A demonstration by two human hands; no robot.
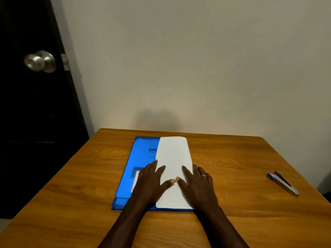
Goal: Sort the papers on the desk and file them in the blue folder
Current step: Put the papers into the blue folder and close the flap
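Both hands are lying flat on the white papers [174,169], the left hand [151,181] and right hand [198,183] pressing with fingers straight, thumbs nearly touching, gripping nothing. The papers are sitting on the blue folder [141,158], mid-bench [71,185]. A stapler [283,183] is lying well off right.

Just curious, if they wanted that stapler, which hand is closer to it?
The right hand. It presses the right edge of the paper, the stapler lying off to its right; the left hand sits farther, on the paper's left edge.
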